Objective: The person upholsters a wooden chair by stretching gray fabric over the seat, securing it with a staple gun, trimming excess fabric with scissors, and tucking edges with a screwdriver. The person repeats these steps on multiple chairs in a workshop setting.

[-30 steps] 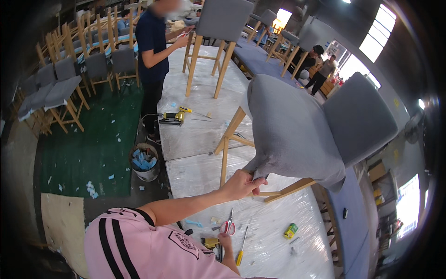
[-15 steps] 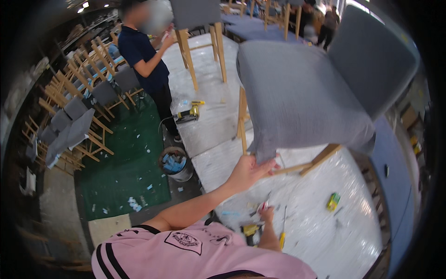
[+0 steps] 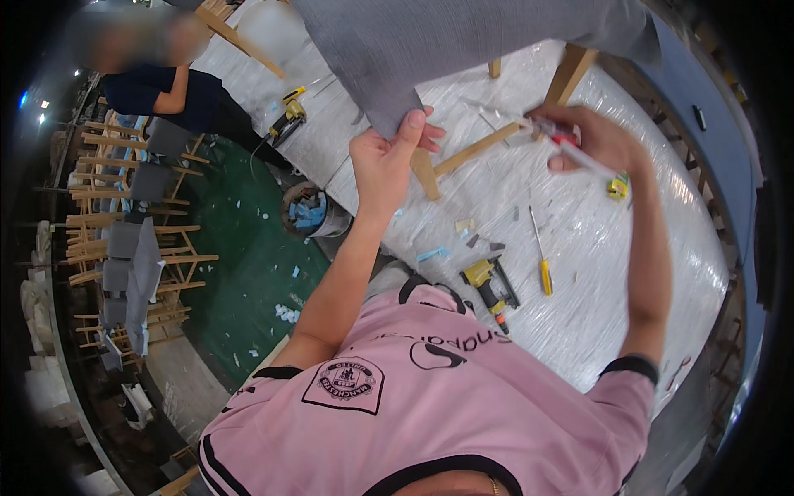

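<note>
At the near corner of the grey chair seat (image 3: pixel 488 40): cloth flap (image 3: pixel 390 106) in left hand (image 3: pixel 385 159), scissors (image 3: pixel 566 135) in right hand (image 3: pixel 601 142).
Found clamped on the cloth between thumb and fingers on the left; fingers closed round the scissor handles on the right (blades blurred, cannot tell whether parted). By judgement, best to pull the flap flat and taut, steer the blades well clear of the left fingertips, and check the edge before any closing. Noted on the film-wrapped table (image 3: pixel 637 273): nail gun (image 3: pixel 490 285), screwdriver (image 3: pixel 543 269), yellow-green box (image 3: pixel 618 186), blue scraps (image 3: pixel 432 254). Noted farther left: 2nd nail gun (image 3: pixel 288 121), scrap bin (image 3: pixel 332 218), co-worker (image 3: pixel 161 97) in dark shirt. In the way: wooden chair leg (image 3: pixel 425 174) and rail (image 3: pixel 478 150), between the hands, liable to snag the tips.
</note>
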### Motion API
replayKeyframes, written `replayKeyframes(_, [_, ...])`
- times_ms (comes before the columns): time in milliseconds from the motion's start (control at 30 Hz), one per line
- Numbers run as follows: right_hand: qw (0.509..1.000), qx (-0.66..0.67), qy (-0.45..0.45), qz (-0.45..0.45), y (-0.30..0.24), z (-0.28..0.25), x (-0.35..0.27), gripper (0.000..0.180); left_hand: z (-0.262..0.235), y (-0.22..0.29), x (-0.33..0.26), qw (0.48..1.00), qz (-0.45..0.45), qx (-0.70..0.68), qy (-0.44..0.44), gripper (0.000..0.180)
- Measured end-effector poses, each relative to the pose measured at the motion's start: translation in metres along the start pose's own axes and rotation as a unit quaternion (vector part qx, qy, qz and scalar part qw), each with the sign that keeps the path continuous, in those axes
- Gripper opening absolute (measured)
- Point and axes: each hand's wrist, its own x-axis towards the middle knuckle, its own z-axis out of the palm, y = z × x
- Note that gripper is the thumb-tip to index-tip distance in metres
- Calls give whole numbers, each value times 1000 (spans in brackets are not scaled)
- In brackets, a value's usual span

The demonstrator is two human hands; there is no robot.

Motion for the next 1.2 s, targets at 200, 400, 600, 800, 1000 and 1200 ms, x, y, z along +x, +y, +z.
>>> replayKeyframes(200, [985, -164, -51, -10, -30, -43, 44, 105, 5, -1, 3, 1000, -2, 9, 1, 35])
replayKeyframes(400, [981, -161, -53, -89, -54, -50, 54, 88, 4, 4, 1, 1000, -14, 12, -10, 36])
replayKeyframes(600, [975, -203, -58, -75, -68, -51, 58, 86, -1, 3, 1, 999, -34, -1, -32, 32])
replayKeyframes(800, [979, -148, -126, -69, -76, -62, 62, 80, -6, 6, 3, 993, -90, -56, -58, 26])
replayKeyframes(1000, [986, -121, -84, -76, -70, -41, 65, 82, -14, 6, 9, 983, -118, -86, -107, 25])
replayKeyframes(1200, [986, -118, -101, -58, -91, -41, 64, 85, -20, 5, 5, 974, -150, -90, -143, 28])
